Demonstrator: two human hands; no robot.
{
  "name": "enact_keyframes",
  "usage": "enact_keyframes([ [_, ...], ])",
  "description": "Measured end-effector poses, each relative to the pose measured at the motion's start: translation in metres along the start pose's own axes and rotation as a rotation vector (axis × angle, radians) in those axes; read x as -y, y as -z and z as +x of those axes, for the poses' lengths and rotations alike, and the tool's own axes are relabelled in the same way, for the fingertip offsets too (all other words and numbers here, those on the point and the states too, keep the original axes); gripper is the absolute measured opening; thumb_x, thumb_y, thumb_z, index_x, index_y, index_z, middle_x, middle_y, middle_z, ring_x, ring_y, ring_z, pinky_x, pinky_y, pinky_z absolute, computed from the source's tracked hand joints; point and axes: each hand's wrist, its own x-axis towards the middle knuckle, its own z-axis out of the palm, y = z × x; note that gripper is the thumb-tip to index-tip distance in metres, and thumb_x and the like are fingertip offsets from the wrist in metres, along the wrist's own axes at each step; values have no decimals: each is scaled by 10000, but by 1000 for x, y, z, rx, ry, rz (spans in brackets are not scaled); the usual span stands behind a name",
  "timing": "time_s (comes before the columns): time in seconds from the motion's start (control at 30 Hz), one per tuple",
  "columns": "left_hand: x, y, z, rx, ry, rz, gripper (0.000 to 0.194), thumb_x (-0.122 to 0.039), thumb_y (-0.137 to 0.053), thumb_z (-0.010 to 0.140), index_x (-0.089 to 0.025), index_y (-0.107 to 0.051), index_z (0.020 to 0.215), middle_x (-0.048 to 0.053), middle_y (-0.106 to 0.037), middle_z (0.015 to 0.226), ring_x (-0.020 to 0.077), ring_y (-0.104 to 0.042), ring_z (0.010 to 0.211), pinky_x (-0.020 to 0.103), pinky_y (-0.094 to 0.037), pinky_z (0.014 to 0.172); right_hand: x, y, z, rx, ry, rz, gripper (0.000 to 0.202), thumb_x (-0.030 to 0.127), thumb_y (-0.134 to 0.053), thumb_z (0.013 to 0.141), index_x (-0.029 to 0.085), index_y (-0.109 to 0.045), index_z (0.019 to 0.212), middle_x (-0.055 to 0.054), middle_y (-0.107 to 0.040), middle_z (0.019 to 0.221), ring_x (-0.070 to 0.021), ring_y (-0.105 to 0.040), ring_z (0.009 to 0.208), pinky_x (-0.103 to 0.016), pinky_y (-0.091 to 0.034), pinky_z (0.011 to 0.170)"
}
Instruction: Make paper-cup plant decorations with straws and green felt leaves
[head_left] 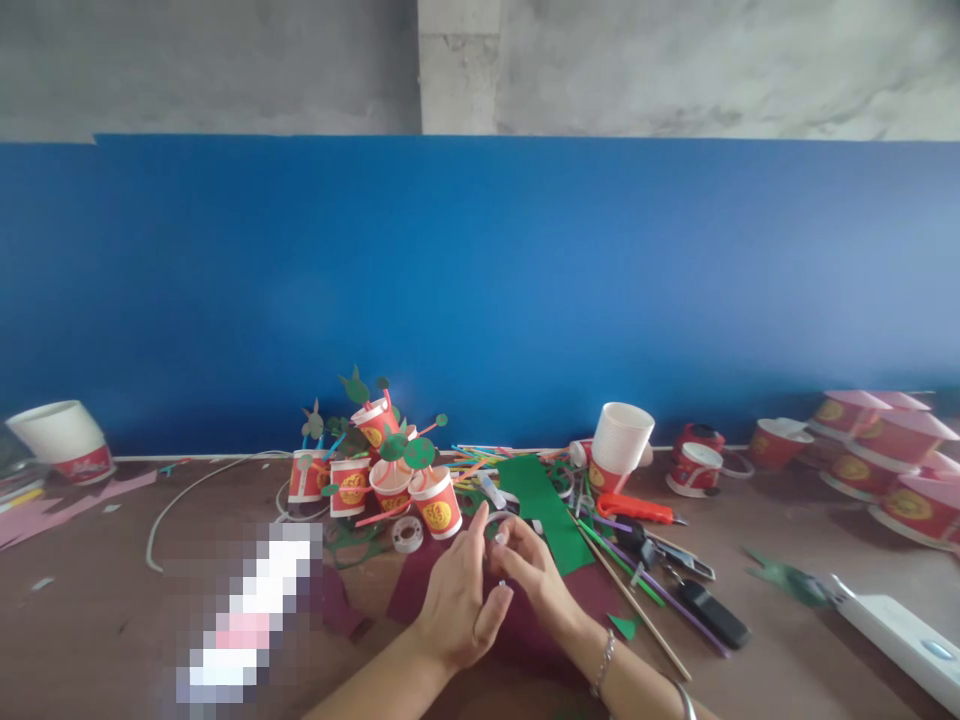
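My left hand (461, 600) is upright with its fingers stretched and the thumb apart, over dark red paper (411, 580). Close beside it, my right hand (529, 575) has its fingers bent together around something I cannot make out, partly hidden between the hands. A pale ring-shaped edge shows at the right fingertips. Behind the hands lie a strip of green paper (541, 505) and a small glue-like tube (491, 490). A roll of clear tape (407, 534) stands left of my left hand, near red paper cups (436, 505) with straws and green paper shapes.
White stacked cups (621, 440) stand behind an orange cutter (637, 509). Sticks, straws and a black key fob (712, 612) lie at the right, with a white device (900, 635) beyond. Red cup constructions (874, 470) stand far right; a white cup stack (64, 440) stands far left.
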Motion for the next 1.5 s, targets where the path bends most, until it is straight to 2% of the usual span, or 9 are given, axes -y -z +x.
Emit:
enact_keyframes([
  [0.1,2,-2,-1,11,-15,63,718,-485,-347,881,-93,-111,1433,225,-361,1396,308,-436,1218,447,-369,976,-4,-3,0,50,-10,85,301,284,-692,686,220,-410,774,57,-445,666,-93,-427,567,-203,-350,518],
  [0.2,1,-2,0,5,9,15,689,-458,-395,873,-90,-180,1414,222,-403,1364,304,-445,1211,439,-374,974,-9,-1,1,47,4,72,311,266,-692,683,223,-401,785,66,-432,641,-84,-402,540,-196,-325,497],
  [0.33,-2,-2,5,-134,254,-210,514,-390,-353,906,-120,-308,1342,156,-570,1122,242,-557,1028,389,-432,887,-5,0,2,-47,46,13,303,291,-680,699,227,-394,777,62,-444,656,-88,-402,547,-204,-333,504],
  [0.47,1,-7,10,-225,423,-384,304,-392,-350,912,-155,-533,964,37,-574,772,167,-552,708,288,-454,670,1,-2,2,-99,80,-26,273,293,-665,726,227,-403,773,61,-448,653,-90,-410,556,-212,-349,524],
  [0.53,4,-9,11,-228,416,-403,289,-397,-397,894,-169,-524,770,9,-532,683,148,-516,648,256,-431,619,1,-2,1,-89,86,-60,269,299,-669,725,224,-416,774,56,-448,666,-95,-419,573,-215,-358,533],
  [0.6,6,-10,12,-241,413,-417,285,-392,-437,875,-171,-511,710,1,-523,655,141,-508,631,237,-420,597,0,0,1,-74,73,-90,263,315,-668,729,220,-428,783,44,-461,700,-101,-434,604,-221,-372,557],
  [0.8,11,-8,14,-351,460,-434,263,-382,-477,846,-165,-545,714,4,-575,637,141,-545,592,216,-423,548,-3,6,1,20,-8,-211,223,349,-570,811,185,-469,698,33,-471,636,-103,-425,594,-221,-351,561],
  [1.07,10,-7,12,-345,440,-406,233,-371,-511,832,-164,-552,734,7,-584,644,139,-558,592,211,-428,538,-9,7,3,13,-52,-348,217,337,-546,806,186,-472,669,33,-463,575,-102,-391,534,-223,-310,493],
  [1.5,5,-5,12,-305,427,-463,236,-368,-523,830,-167,-523,708,-29,-508,566,114,-505,522,203,-405,514,-9,6,4,26,-60,-333,286,392,-565,797,182,-455,638,46,-408,563,-88,-346,513,-221,-271,472],
])
